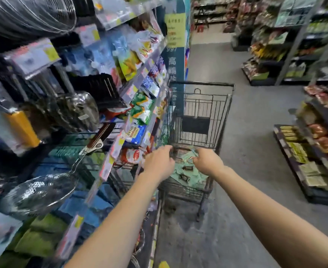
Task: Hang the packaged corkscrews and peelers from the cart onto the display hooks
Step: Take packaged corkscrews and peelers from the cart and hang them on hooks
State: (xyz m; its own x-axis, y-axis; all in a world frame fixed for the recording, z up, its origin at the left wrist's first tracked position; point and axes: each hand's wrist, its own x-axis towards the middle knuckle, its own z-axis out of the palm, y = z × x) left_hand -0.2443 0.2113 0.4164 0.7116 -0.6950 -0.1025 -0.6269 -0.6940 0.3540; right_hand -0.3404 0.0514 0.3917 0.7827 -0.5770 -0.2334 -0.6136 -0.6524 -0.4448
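The cart (201, 84) stands just beside the left display (109, 105), so the packs have a short way to go. Your right hand (207, 163) has its grip pinched on a green pack (188, 156) above the pile (190, 179). Your left hand (159, 162) curls near the rim; I cannot tell its grip.

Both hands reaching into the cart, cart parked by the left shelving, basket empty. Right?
Not empty: the head view shows pale green packages lying in the cart. The rest stands: the left hand and right hand both reach into the cart, which is parked by the left shelving.
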